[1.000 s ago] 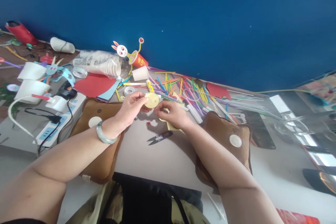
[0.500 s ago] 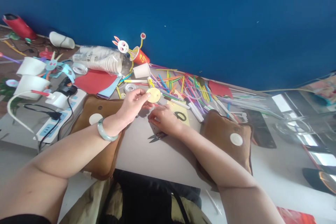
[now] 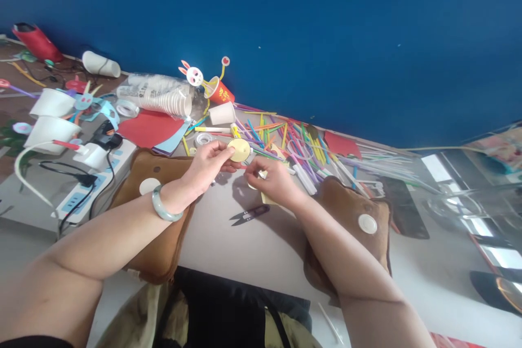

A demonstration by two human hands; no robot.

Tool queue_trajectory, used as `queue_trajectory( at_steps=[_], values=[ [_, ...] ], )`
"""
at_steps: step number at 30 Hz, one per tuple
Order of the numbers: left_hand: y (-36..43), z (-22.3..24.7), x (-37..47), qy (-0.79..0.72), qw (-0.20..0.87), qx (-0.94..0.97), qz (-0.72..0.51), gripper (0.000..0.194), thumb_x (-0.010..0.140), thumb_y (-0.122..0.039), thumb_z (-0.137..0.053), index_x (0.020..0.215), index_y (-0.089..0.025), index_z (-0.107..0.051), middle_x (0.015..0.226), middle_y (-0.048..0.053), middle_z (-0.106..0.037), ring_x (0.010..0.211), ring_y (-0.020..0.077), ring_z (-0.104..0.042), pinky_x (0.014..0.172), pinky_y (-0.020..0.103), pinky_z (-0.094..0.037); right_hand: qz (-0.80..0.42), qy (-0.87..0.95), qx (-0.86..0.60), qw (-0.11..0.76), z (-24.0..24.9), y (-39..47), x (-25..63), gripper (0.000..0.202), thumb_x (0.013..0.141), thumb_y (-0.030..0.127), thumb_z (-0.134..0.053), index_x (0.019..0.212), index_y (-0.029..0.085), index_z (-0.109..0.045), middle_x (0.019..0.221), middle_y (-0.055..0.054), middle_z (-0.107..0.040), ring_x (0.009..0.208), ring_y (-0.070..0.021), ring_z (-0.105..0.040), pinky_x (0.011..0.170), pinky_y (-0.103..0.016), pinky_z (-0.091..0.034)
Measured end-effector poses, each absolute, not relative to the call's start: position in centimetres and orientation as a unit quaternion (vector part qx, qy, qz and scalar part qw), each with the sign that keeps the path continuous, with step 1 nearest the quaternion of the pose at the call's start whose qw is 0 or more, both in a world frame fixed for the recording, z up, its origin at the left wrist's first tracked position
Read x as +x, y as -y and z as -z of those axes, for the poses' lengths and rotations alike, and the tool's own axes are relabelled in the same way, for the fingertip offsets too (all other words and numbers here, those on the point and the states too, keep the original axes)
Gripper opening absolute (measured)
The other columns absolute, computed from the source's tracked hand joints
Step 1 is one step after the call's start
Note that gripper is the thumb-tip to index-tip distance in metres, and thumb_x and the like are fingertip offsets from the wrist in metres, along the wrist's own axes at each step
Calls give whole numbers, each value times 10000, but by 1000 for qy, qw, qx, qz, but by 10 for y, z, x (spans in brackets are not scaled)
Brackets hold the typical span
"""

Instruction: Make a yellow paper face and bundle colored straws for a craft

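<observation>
My left hand [image 3: 210, 166] pinches a round yellow disc [image 3: 240, 150] between thumb and fingers, holding it up over the table. To the right of the disc, my right hand [image 3: 272, 180] has its fingers drawn together. Whatever they may grip is too small or hidden to make out. Under my right hand, a piece of yellow paper [image 3: 269, 198] is mostly covered. A pair of dark thread snips [image 3: 249, 215] lies on the table just below my right hand, blades pointing left.
Brown cushions [image 3: 349, 223] flank my arms. Colourful pipe cleaners [image 3: 281, 130] spread along the wall. Behind the left hand are red paper [image 3: 147, 128], bagged paper cups [image 3: 157, 95] and a red cup [image 3: 220, 91] bearing a rabbit face. A power strip [image 3: 93, 185] with cords sits left.
My right hand has shifted to the right, away from the disc, and now covers the yellow paper's printed figure. More of the snips shows. My left hand keeps its hold on the disc.
</observation>
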State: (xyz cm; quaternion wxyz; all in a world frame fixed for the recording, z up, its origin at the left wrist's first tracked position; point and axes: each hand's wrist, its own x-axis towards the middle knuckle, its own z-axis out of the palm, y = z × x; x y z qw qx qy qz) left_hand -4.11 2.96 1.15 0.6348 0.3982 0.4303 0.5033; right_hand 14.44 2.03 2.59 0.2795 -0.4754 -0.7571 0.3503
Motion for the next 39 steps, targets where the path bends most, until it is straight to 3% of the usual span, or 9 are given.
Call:
queue_trajectory(
  at_steps=[5,9,17,24,31,39],
  values=[
    [-30,-12,-41,-435,648,376,-499,269,766,-279,-797,851,-128,-591,722,50,-735,637,166,-734,611,258,-603,-350,676,-504,407,-38,-25,151,118,749,263,-736,779,195,-644,768,-10,-693,712,-153,-622,723,-311,-500],
    [-28,-13,-40,-432,660,365,-494,261,736,-214,-817,840,-120,-598,694,39,-724,608,151,-719,603,249,-600,-383,626,-503,456,-35,-25,149,246,700,293,-810,875,191,-671,797,-15,-706,721,-153,-643,726,-320,-521],
    [-25,-13,-41,-416,676,377,-477,309,674,-200,-859,836,-123,-608,718,47,-732,617,143,-715,589,229,-594,-412,616,-500,449,-29,-20,145,185,741,352,-780,801,194,-705,785,-33,-717,678,-154,-620,668,-318,-512],
    [-24,-12,-42,-417,673,398,-464,276,691,-154,-810,907,-112,-645,756,49,-733,608,135,-707,590,232,-592,-385,630,-519,431,-35,-18,145,170,826,331,-680,904,205,-764,756,-22,-710,699,-160,-625,690,-318,-520],
    [-24,-11,-40,-422,652,441,-451,183,709,-141,-764,854,-123,-654,726,21,-711,607,130,-704,587,224,-590,-369,646,-495,448,-29,-19,144,113,801,259,-676,846,200,-761,839,-37,-721,740,-155,-621,701,-309,-501],
    [-24,-11,-40,-421,643,464,-440,214,696,-178,-779,875,-129,-671,772,28,-714,630,139,-709,607,239,-591,-356,652,-512,431,-31,-17,142,273,782,273,-715,1040,184,-731,828,-33,-720,661,-136,-608,630,-285,-491]
  ],
)
